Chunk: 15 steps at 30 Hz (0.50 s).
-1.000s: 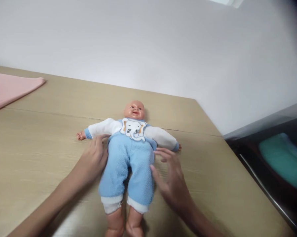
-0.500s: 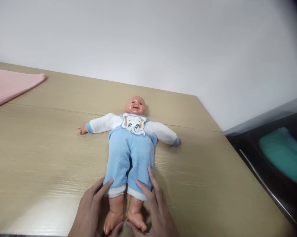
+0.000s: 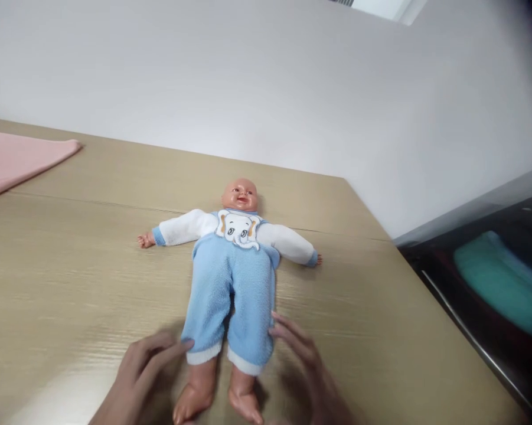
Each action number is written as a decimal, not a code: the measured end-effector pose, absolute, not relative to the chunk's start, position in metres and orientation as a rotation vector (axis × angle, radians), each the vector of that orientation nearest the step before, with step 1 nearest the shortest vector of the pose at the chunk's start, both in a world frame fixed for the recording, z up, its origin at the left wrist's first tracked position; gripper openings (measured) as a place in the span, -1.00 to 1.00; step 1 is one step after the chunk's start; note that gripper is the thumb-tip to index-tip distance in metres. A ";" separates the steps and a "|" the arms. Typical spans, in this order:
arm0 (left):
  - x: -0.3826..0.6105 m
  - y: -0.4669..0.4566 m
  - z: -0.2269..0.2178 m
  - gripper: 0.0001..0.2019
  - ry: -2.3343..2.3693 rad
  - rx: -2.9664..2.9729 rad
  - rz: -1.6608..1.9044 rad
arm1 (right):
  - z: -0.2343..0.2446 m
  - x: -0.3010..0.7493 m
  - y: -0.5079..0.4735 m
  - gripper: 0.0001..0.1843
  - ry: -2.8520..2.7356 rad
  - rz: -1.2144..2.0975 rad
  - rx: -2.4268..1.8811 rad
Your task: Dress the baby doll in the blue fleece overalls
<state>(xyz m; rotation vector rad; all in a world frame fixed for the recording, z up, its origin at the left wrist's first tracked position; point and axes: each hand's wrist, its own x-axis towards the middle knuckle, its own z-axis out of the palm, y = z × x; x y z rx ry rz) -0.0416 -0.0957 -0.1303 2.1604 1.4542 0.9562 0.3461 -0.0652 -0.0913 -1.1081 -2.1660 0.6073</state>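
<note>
A baby doll (image 3: pixel 232 277) lies on its back on the wooden table (image 3: pixel 92 283), arms stretched out and feet towards me. It wears a blue and white outfit with an elephant (image 3: pixel 238 229) on the chest. Beside the trouser leg at the left is my left hand (image 3: pixel 142 366), its fingers apart and a fingertip at the cuff. My right hand (image 3: pixel 305 354) is at the other leg, fingers extended with their tips by the blue cloth. Neither hand is wrapped around the doll.
A folded pink cloth (image 3: pixel 22 159) lies at the table's far left. Behind the table stands a pale wall (image 3: pixel 159 77). Past the right edge is a dark surface (image 3: pixel 447 307) bearing a green item (image 3: pixel 500 277).
Both hands have moved outward from the doll's lower legs, the right one further off the trouser leg. The doll's legs are spread slightly wider. The view has tilted up a little.
</note>
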 end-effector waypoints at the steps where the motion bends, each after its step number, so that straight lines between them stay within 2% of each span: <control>1: -0.048 -0.091 -0.122 -0.17 1.416 2.118 0.877 | -0.081 0.359 -0.054 0.08 -2.160 0.625 -1.139; 3: -0.055 -0.075 -0.100 -0.22 1.338 2.042 0.879 | -0.064 0.385 -0.023 -0.23 -2.120 0.495 -1.236; 5: -0.052 -0.052 -0.076 -0.35 1.316 2.055 0.907 | -0.059 0.411 0.016 -0.37 -2.098 0.317 -1.325; 7: -0.037 -0.025 -0.055 -0.43 1.315 2.123 0.986 | -0.065 0.434 0.059 -0.33 -2.066 0.216 -1.373; 11: 0.008 0.035 -0.023 -0.59 1.159 2.334 1.046 | -0.091 0.467 0.126 -0.03 -2.054 0.239 -1.499; 13: 0.030 0.067 -0.014 -0.64 1.114 2.414 1.013 | -0.101 0.472 0.141 -0.11 -2.103 0.335 -1.480; 15: 0.048 0.098 -0.010 -0.64 1.083 2.464 1.005 | -0.104 0.471 0.145 -0.30 -2.130 0.401 -1.425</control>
